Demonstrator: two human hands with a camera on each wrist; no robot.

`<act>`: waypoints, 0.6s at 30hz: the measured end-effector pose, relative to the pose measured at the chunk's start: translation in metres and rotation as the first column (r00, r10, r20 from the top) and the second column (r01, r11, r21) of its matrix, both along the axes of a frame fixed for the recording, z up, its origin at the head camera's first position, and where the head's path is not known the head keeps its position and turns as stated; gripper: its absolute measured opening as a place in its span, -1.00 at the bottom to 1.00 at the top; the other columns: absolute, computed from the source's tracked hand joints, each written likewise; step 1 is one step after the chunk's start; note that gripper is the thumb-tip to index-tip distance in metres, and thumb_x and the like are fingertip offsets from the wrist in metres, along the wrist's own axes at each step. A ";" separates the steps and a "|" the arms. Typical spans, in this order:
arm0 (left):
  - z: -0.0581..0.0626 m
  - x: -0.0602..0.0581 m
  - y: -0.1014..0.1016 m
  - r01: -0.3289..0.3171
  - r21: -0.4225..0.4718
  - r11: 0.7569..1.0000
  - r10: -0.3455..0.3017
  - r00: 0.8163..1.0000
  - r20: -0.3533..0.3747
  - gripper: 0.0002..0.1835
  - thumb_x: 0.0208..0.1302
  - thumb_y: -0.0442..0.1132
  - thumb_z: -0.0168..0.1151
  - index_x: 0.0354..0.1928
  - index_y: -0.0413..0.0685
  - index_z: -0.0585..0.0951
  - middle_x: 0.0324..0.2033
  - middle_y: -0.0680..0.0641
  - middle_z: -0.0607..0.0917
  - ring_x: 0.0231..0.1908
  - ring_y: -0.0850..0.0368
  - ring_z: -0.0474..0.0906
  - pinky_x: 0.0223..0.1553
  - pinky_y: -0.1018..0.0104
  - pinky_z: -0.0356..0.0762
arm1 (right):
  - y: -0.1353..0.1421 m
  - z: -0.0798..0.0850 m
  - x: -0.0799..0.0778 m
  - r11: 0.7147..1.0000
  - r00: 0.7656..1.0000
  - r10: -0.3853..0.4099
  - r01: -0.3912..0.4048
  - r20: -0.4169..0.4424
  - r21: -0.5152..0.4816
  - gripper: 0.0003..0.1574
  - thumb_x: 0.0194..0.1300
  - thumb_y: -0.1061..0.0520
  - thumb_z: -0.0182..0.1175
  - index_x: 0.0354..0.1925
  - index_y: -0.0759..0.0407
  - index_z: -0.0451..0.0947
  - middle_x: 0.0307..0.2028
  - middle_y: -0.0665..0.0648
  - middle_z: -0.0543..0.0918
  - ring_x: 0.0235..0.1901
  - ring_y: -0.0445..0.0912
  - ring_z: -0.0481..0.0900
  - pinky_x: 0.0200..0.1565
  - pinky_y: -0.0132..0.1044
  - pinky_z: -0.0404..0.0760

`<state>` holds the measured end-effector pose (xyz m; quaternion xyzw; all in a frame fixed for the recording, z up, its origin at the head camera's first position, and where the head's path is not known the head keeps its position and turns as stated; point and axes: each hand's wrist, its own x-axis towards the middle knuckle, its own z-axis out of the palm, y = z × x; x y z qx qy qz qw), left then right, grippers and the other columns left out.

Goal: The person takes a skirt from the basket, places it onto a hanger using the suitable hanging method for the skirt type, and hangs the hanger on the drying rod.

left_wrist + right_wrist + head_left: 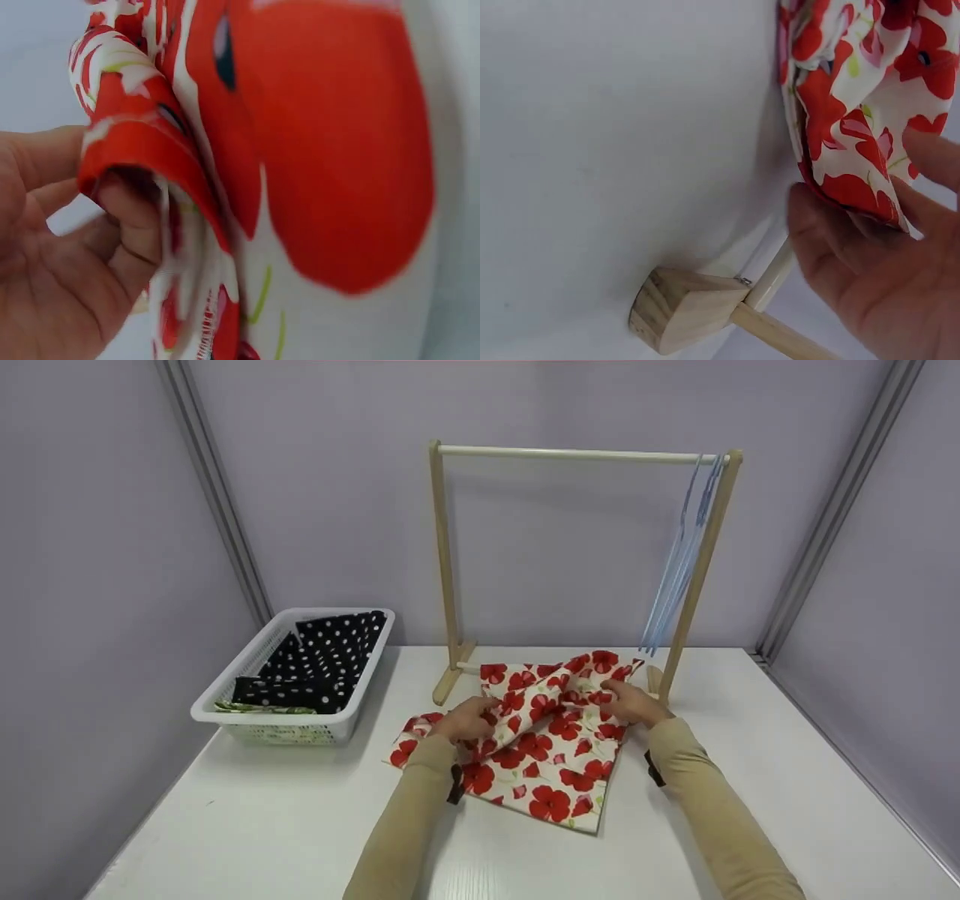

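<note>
A white cloth piece printed with red poppies (551,757) lies spread and partly bunched on the table, its upper part folded over itself. At its left side my left hand (466,720) pinches a folded edge; in the left wrist view the index finger curls inside the fold (135,142). My right hand (634,703) is at the upper right of the cloth. Seen from the right wrist, its fingers (817,232) curl under the cloth's edge, and the thumb lies over the printed side. A stitched seam shows inside the layers near the left hand.
Behind the cloth stands a wooden rack with a white rail (570,453); its right foot (690,307) is close to my right hand. Several blue hangers (682,562) hang at the rail's right end. A white basket (206,709) at left holds black polka-dot cloth (322,660).
</note>
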<state>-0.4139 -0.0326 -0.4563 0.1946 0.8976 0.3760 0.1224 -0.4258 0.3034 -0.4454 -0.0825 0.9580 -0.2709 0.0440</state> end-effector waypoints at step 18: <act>0.001 -0.006 -0.035 -0.214 -0.119 0.970 0.205 0.976 -0.077 -0.34 0.30 0.01 0.25 0.43 0.16 0.34 0.37 -0.14 0.41 0.38 -0.33 0.21 0.32 -0.38 0.12 | 0.014 -0.011 0.006 0.986 0.989 -0.128 0.135 -0.080 0.093 -0.18 0.34 0.24 0.08 0.45 0.43 0.02 0.29 0.65 0.18 0.28 0.46 0.23 0.31 0.30 0.25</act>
